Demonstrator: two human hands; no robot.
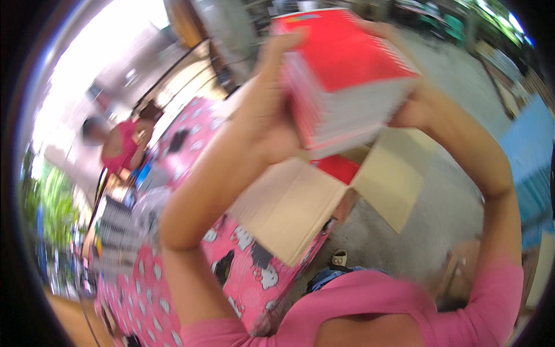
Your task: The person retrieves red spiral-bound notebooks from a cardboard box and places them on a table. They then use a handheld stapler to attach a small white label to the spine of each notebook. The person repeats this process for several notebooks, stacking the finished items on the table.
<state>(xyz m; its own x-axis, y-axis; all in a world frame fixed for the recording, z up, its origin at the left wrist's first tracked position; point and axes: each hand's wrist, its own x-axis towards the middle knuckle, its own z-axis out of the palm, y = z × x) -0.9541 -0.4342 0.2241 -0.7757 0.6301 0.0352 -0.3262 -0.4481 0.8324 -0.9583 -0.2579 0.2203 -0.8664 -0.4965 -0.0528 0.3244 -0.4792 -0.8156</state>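
Observation:
A thick stack of red-covered notebooks (352, 58) is raised in front of me, its white page edges facing me. My left hand (274, 115) is closed against the left side of the stack, with the thumb near the top cover. On the opposite side, my right hand (411, 107) grips it, the fingers partly hidden behind. Below the stack sits a cardboard box (289, 202) with its flaps spread out. Another red-covered item (338, 169) shows inside the box, mostly hidden by the held stack. Motion blurs the hands and the stack.
The box stands at the edge of a table with a pink patterned cover (254, 295). Stacked greyish items (115, 237) and a clear plastic bag (151, 208) lie on the left. Another person (124, 147) sits beyond the table. Blue panels (529, 150) stand at the right.

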